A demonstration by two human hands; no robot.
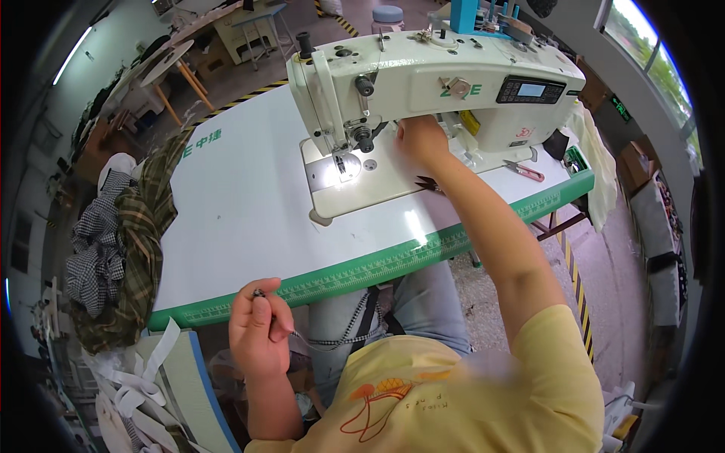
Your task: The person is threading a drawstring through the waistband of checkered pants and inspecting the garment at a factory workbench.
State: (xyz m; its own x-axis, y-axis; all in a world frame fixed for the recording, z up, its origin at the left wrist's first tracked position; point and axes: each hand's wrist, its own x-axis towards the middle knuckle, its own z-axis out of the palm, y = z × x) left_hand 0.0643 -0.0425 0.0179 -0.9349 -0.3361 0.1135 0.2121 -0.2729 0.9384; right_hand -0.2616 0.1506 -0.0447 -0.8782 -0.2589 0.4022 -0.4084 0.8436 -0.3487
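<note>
My left hand (pixel 260 326) is closed, thumb against fingers, in front of the table's near edge. It pinches the end of a narrow black-and-white checked fabric strip (pixel 349 332), which trails across my lap. My right hand (pixel 423 140) reaches under the arm of a white sewing machine (pixel 423 79), right of the needle area. Its fingers are curled and partly hidden, so I cannot make out what they hold. Dark pointed blades (pixel 428 183) show beside my right forearm. The lit presser foot (pixel 343 164) has no fabric visible under it.
Pink-handled thread snips (pixel 525 171) lie on the white tabletop (pixel 234 204), right of my forearm. Plaid and checked cloth (pixel 136 249) hangs over the table's left end. Pale fabric strips (pixel 140 385) are heaped lower left. A green ruler edge (pixel 340 288) borders the table's front.
</note>
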